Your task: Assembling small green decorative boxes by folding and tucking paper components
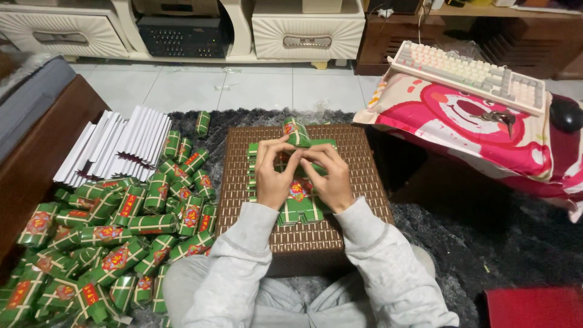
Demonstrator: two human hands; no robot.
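Far left of the brown woven box [358, 182], a sofa edge [36, 115] runs along the floor. Beside it, still left of the box, lie fanned stacks of white card sheets [115, 146], too many to count, and below them a heap of folded green paper boxes [115, 231], several dozen, spreading right up to the woven box's left side.

On top of the woven box lies a stack of flat green printed sheets [297, 209], their number hidden under the hands. Above that stack the left hand [273, 176] and right hand [328, 176] meet, fingers pinched narrowly on one half-folded green paper box [299, 135], held just over the woven box's far half. Both grey sleeves cover the box's near edge.

Right of the woven box, a pink patterned cushion [449, 121] carries one pale keyboard [467, 73] and a bunch of keys [498, 116]; one black mouse [566, 114] sits just beyond. A red flat thing [534, 307] lies at the near right.
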